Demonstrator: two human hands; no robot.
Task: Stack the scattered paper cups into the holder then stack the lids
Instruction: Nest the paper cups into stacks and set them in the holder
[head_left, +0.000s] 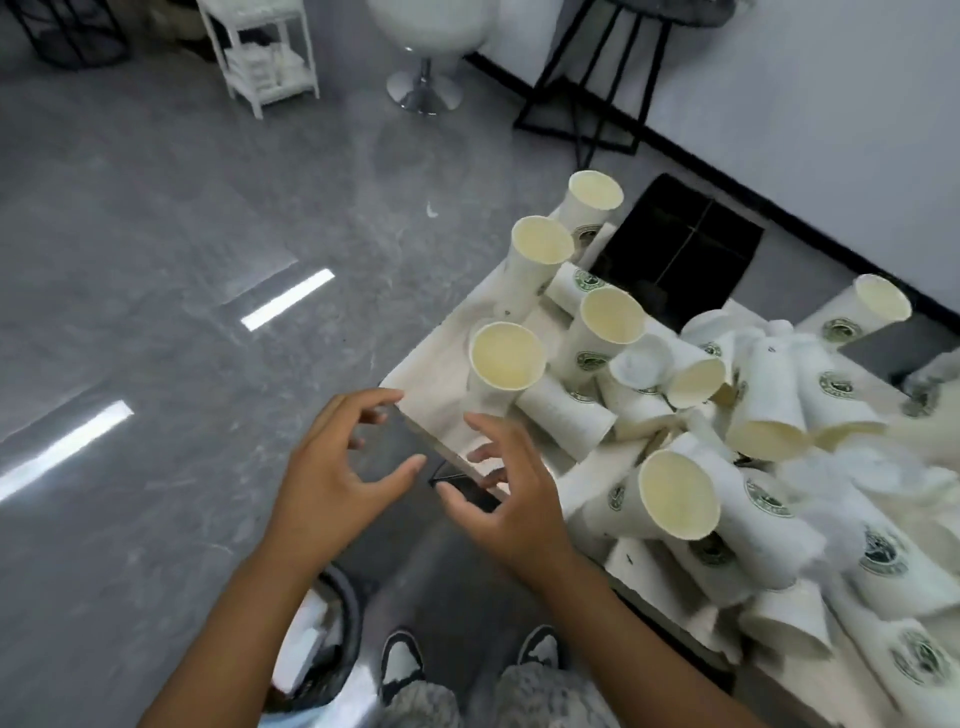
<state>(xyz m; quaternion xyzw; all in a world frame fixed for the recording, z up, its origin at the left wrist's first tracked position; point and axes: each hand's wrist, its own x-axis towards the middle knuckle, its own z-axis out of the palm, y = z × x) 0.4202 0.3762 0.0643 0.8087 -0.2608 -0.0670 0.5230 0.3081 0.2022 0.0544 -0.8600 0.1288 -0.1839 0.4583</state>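
Several white paper cups with green logos lie scattered on a table (441, 364); some stand upright, such as one near the corner (506, 358), others lie on their sides in a heap (753, 415). A white lid (640, 364) rests among them. My left hand (337, 473) hovers off the table's corner with fingers spread and loosely curved, holding nothing. My right hand (511, 499) hangs over the table's front edge, fingers loosely spread, also empty. Neither hand touches a cup. I cannot tell where a cup holder is.
A black box (675, 249) sits at the table's far side. On the grey floor stand a white shelf rack (260, 57), a stool base (425, 93) and a black stand (587, 104). My shoes (402, 660) are below.
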